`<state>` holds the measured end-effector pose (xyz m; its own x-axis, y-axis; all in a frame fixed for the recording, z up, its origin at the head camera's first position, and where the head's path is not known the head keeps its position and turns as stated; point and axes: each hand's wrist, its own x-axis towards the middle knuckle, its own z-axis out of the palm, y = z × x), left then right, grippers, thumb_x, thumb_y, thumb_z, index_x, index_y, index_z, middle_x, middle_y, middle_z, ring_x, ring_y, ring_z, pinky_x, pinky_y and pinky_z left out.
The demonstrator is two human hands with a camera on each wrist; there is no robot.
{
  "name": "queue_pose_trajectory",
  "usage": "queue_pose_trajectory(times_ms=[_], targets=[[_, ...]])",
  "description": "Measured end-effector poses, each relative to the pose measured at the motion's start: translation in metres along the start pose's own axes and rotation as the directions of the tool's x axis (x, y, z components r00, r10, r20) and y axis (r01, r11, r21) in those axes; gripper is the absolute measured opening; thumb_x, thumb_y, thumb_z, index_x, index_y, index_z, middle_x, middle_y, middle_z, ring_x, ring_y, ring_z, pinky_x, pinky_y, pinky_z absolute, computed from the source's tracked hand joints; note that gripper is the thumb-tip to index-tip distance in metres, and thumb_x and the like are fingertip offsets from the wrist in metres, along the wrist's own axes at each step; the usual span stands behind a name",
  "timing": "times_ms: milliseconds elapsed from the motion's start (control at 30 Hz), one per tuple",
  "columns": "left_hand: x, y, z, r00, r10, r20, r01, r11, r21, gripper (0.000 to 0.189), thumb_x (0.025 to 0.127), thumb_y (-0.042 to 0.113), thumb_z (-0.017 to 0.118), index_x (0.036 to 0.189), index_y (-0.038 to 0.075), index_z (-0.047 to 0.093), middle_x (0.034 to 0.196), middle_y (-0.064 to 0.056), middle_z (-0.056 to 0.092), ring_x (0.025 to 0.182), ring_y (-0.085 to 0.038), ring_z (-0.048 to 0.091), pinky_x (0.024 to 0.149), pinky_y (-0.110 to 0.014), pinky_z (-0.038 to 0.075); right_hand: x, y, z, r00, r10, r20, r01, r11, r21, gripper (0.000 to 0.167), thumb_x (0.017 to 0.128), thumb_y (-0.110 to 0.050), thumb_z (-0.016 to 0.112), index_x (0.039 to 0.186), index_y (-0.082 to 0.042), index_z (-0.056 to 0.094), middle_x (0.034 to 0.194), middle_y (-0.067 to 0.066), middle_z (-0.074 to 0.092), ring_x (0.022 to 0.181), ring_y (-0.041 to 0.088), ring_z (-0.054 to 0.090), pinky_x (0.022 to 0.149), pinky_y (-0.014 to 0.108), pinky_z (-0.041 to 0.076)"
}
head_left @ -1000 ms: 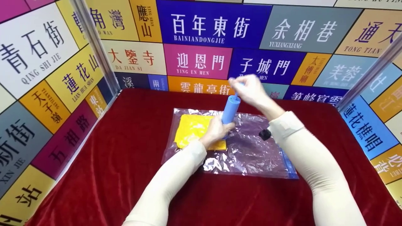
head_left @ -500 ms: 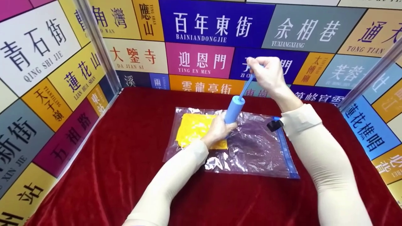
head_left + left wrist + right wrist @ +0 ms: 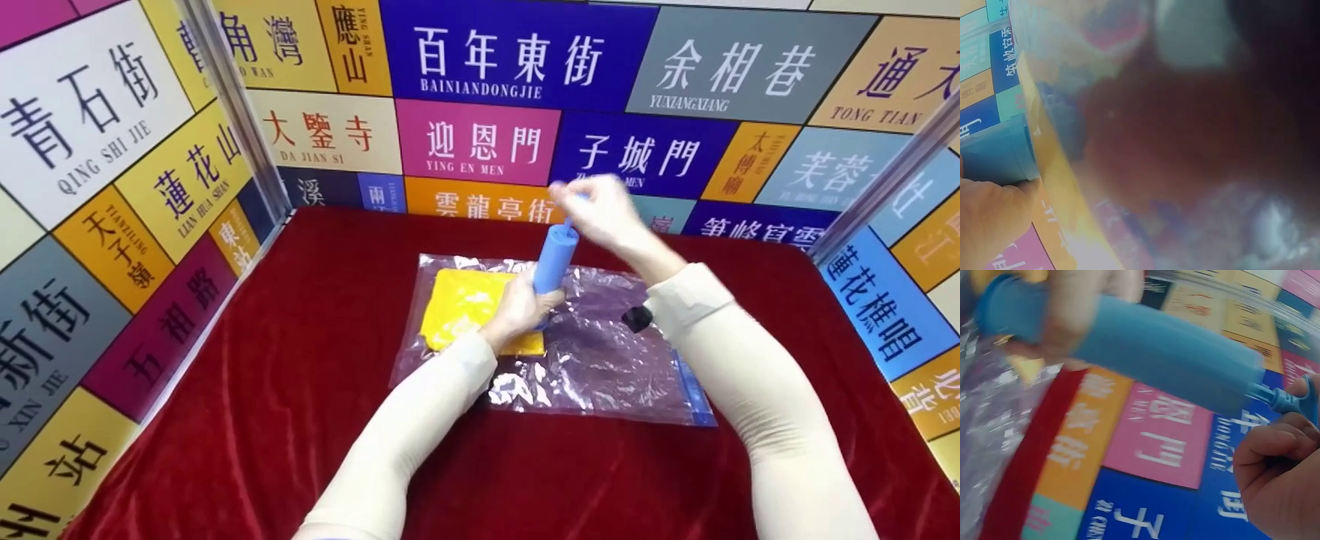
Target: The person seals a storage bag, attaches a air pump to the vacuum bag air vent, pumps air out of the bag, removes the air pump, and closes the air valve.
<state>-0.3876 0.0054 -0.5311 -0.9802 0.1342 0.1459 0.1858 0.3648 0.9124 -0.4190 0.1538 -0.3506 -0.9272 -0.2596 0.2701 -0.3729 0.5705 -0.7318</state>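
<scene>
My left hand grips the lower barrel of a blue hand pump, which stands tilted over a clear plastic storage bag. Inside the bag's left half lies a folded yellow cloth, partly covered by the left forearm. Above the barrel, my right hand holds the pump's handle, fingers curled round it. Only a short length of the thin rod shows between barrel and handle. The pump's lower end is hidden behind the left hand. Much of the left wrist view is blurred and blocked by the bag.
A dark red velvet cloth covers the table under the bag. The bag's blue zip edge lies at the right. Upright panels with coloured sign tiles enclose the back and both sides.
Half a second ago the right hand was higher and further right with the rod drawn out; it has come down, sliding the rod into the barrel. The left hand stays on the barrel.
</scene>
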Motion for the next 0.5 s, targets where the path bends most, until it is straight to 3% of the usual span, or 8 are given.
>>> queue_pose_trajectory(times_ms=[67, 200, 300, 500], targets=[[0.0, 0.0, 0.001, 1.0, -0.005, 0.011, 0.005, 1.0, -0.015, 0.037, 0.097, 0.013, 0.078, 0.134, 0.01, 0.072, 0.124, -0.013, 0.081, 0.105, -0.023, 0.075, 0.104, -0.038, 0.064, 0.0, -0.008, -0.012, 0.997, -0.01, -0.076, 0.017, 0.996, 0.089, 0.051, 0.11, -0.039, 0.069, 0.063, -0.019, 0.064, 0.059, -0.012, 0.053, 0.059, 0.009, 0.044, 0.06, 0.025, 0.04], [-0.002, 0.001, 0.002, 1.0, -0.026, 0.012, 0.026, 0.998, -0.054, 0.042, 0.097, 0.011, 0.079, 0.139, 0.011, 0.072, 0.128, -0.013, 0.081, 0.111, -0.025, 0.075, 0.11, -0.042, 0.063, 0.002, -0.024, -0.034, 0.975, -0.054, -0.217, 0.099, 0.975, 0.201, 0.051, 0.108, -0.03, 0.073, 0.061, -0.01, 0.069, 0.056, -0.012, 0.057, 0.056, 0.008, 0.041, 0.056, 0.023, 0.032], [-0.003, 0.001, 0.002, 0.999, -0.039, 0.014, 0.04, 0.996, -0.077, 0.044, 0.098, 0.011, 0.08, 0.141, 0.012, 0.071, 0.13, -0.013, 0.08, 0.114, -0.026, 0.076, 0.113, -0.043, 0.062, 0.004, -0.03, -0.039, 0.967, -0.054, -0.249, 0.108, 0.972, 0.21, 0.05, 0.107, -0.029, 0.074, 0.06, -0.012, 0.071, 0.053, -0.014, 0.056, 0.053, 0.006, 0.039, 0.049, 0.022, 0.024], [-0.001, 0.0, 0.0, 0.999, -0.034, 0.004, 0.034, 0.998, -0.046, 0.041, 0.099, 0.013, 0.079, 0.139, 0.01, 0.07, 0.128, -0.014, 0.08, 0.112, -0.025, 0.075, 0.11, -0.041, 0.063, 0.013, -0.034, -0.031, 0.962, -0.075, -0.262, 0.118, 0.981, 0.152, 0.048, 0.107, -0.032, 0.074, 0.059, -0.024, 0.07, 0.058, -0.016, 0.062, 0.06, 0.006, 0.045, 0.054, 0.023, 0.03]])
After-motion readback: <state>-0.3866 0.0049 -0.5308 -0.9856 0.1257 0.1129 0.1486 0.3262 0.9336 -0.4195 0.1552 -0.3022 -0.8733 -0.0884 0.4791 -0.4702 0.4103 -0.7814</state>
